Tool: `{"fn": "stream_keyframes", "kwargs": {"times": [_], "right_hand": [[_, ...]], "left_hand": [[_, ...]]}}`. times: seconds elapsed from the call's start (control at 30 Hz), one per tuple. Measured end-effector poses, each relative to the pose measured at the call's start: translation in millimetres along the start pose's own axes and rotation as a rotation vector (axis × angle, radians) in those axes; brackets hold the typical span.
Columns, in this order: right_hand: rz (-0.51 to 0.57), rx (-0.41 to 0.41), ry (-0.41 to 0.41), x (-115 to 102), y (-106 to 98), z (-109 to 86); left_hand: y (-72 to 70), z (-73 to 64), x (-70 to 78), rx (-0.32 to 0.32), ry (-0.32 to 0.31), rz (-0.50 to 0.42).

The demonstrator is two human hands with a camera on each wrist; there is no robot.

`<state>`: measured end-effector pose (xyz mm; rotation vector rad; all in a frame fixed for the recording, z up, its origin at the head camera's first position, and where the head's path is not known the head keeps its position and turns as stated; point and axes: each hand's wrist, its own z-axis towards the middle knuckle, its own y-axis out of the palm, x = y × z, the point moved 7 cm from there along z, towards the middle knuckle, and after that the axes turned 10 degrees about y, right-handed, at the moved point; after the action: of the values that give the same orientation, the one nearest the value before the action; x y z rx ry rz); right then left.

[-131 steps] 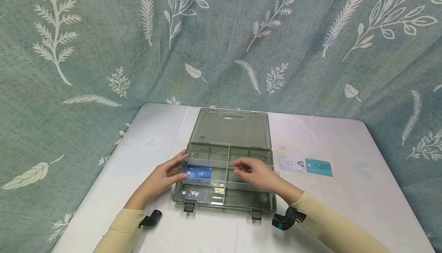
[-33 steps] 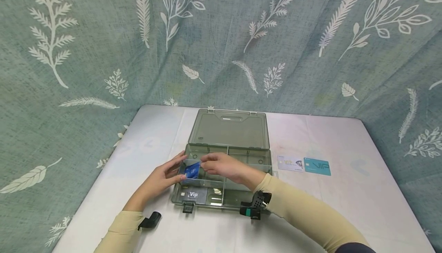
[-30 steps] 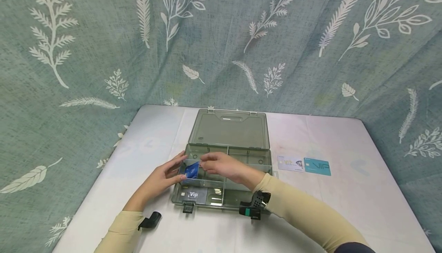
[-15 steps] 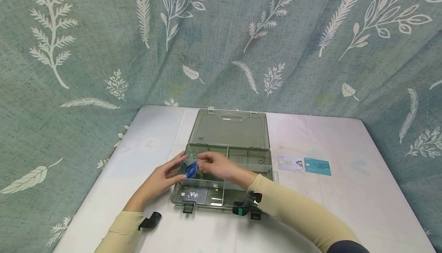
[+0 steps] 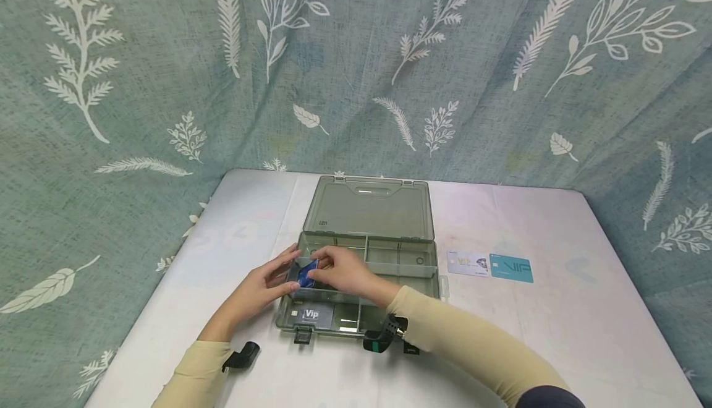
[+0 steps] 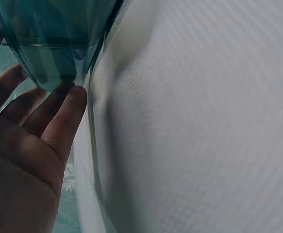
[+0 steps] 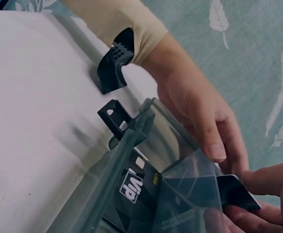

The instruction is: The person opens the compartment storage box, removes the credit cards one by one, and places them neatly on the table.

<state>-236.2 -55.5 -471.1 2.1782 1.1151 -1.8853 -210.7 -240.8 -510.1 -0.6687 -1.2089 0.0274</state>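
Note:
In the head view a see-through grey-green divided storage box (image 5: 369, 210) lies with its lid folded back. My right hand (image 5: 347, 270) pinches a blue card (image 5: 306, 274) by its edge, tilted up in the middle-left compartment. The right wrist view shows this card (image 7: 235, 191) between thumb and fingers, partly behind a clear divider. My left hand (image 5: 257, 290) rests against the box's left side, thumb at the rim. In the left wrist view that hand's straight fingers (image 6: 66, 114) touch the outer wall. A dark card marked Vip (image 5: 314, 315) lies flat in the front-left compartment.
To the right of the box, a pale VIP card (image 5: 466, 264) and a teal VIP card (image 5: 511, 268) lie on the white tabletop (image 5: 556, 327). Two latches (image 5: 303, 335) stick out at the box's front. A leaf-patterned curtain (image 5: 356, 74) hangs behind the table.
My right hand has moved left from over the right compartments and taken hold of the blue card, which lay flat and is now tilted up. My left hand stays at the box.

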Motion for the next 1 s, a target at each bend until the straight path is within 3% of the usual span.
{"fn": "stream_keyframes", "kwargs": {"times": [0.17,0.47,1.0], "right_hand": [[0.019,-0.008,0.011,2.7,4.1,2.4],[0.163,-0.032,0.053,3.1,5.9,2.9],[0.152,-0.029,0.064,7.2,1.7,3.8]], "left_hand": [[0.2,0.0,-0.2,0.001,-0.003,0.0],[-0.5,0.0,-1.1,0.004,0.002,-0.001],[0.2,0.7,1.7,0.007,-0.002,-0.015]]}}
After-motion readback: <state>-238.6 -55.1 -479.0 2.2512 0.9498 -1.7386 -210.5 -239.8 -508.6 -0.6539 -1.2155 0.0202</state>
